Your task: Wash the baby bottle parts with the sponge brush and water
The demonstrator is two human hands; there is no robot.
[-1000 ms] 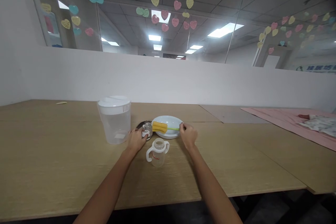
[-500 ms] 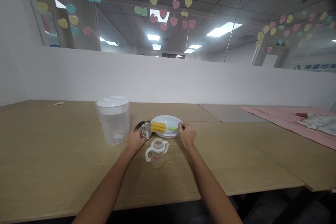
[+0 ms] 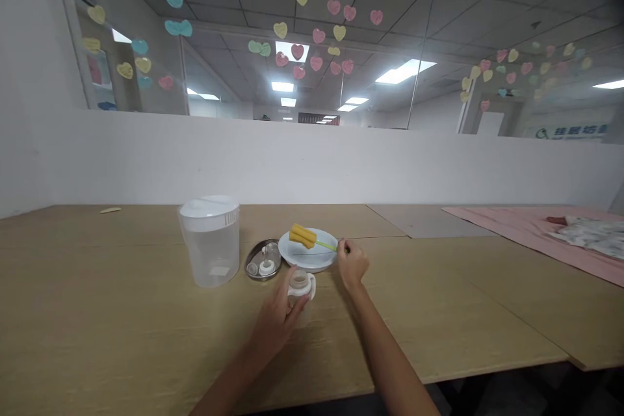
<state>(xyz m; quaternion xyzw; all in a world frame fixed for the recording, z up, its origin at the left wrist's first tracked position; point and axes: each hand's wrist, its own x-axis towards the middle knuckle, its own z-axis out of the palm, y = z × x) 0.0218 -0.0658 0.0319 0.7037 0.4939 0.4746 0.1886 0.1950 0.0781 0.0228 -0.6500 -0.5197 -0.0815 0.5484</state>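
Note:
My right hand [image 3: 353, 262] is closed on the green handle of a bottle brush [image 3: 303, 236]. The brush's yellow sponge head hangs over a white bowl [image 3: 312, 266]. Around the left side of a clear baby bottle [image 3: 298, 281] with white side handles, my left hand [image 3: 280, 312] has its thumb and fingers wrapped. The bottle stands upright, its mouth uncovered. Behind my left hand a round steel dish [image 3: 255, 275] holds a clear cap [image 3: 272, 252], a white ring [image 3: 266, 267] and a small clear piece.
A tall translucent pitcher [image 3: 209, 247] with a white lid stands left of the dish. A pink cloth [image 3: 507, 227] with a patterned fabric lies at the right. A white wall [image 3: 302, 162] with windows rises behind the wooden table [image 3: 121, 312].
My left hand has left the clear cap, which now lies in the steel dish, and has taken hold of the baby bottle. The brush head has risen and tilted over the bowl.

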